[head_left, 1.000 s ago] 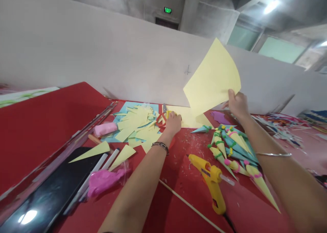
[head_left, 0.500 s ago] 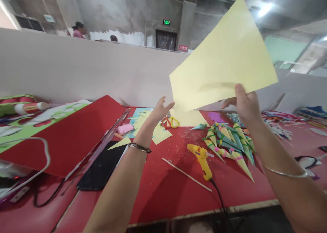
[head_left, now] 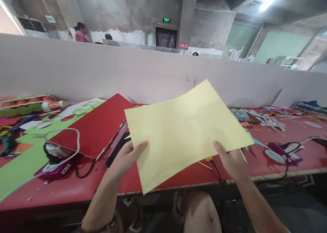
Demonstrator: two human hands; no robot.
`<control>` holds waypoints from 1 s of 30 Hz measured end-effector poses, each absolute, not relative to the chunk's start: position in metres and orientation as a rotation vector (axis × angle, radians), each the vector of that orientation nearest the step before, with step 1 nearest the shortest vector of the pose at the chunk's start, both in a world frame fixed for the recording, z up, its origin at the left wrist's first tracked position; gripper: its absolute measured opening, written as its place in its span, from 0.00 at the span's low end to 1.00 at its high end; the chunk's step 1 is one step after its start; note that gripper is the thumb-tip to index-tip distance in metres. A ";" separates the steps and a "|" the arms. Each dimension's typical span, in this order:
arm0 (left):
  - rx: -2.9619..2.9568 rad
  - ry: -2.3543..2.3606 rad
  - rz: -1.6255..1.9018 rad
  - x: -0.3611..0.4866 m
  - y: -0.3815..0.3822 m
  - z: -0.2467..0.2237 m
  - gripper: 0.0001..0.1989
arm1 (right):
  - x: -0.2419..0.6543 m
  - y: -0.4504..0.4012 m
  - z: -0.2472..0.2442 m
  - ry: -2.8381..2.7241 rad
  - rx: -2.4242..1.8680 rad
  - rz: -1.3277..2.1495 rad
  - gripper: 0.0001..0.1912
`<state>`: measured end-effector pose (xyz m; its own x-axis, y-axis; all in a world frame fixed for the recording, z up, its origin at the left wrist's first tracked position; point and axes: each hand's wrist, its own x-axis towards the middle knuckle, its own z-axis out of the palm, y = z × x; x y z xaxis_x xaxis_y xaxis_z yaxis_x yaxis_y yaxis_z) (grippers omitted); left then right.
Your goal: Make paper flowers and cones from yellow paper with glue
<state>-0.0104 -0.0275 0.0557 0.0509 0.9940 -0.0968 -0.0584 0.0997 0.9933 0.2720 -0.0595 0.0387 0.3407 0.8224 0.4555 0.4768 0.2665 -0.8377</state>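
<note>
A large sheet of pale yellow paper (head_left: 184,127) is held above the red table, slightly bowed. My left hand (head_left: 129,154) grips its left edge, thumb on top and fingers beneath. At the lower right edge my right hand (head_left: 230,159) pinches the sheet the same way. The paper hides most of the things on the table in front of me. Below it, a bit of the yellow glue gun (head_left: 208,159) and the end of a thin white stick (head_left: 205,165) show.
A red board (head_left: 95,127) leans at the left, beside green cut sheets (head_left: 17,171) and a purple power strip (head_left: 55,168). Another purple strip (head_left: 284,151) lies at the right, with loose white strips (head_left: 272,122) behind. A pale partition (head_left: 102,69) stands along the back; people are beyond it.
The yellow sheet has come down and toward me from up right. My left hand, free before, now holds its left edge. The sheet now covers the paper cones and scissors.
</note>
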 end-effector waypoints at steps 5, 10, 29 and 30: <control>0.854 1.332 1.110 -0.013 -0.073 0.023 0.16 | 0.225 -0.083 -0.010 -1.346 -1.320 0.271 0.22; 0.708 1.236 1.079 -0.004 -0.079 -0.002 0.22 | 0.187 -0.095 -0.032 -1.991 -1.111 0.125 0.33; 0.848 1.220 1.280 0.008 -0.061 0.007 0.16 | 0.181 -0.100 -0.007 -2.231 -0.915 0.277 0.41; 0.865 1.220 1.297 0.006 -0.059 0.010 0.14 | 0.187 -0.092 -0.003 -2.015 -1.008 0.320 0.42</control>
<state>0.0061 -0.0589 0.0098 -0.1307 0.9775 -0.1655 -0.2247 0.1334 0.9652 0.1871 -0.0922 -0.0033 -0.3250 0.7534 0.5717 0.5391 0.6442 -0.5425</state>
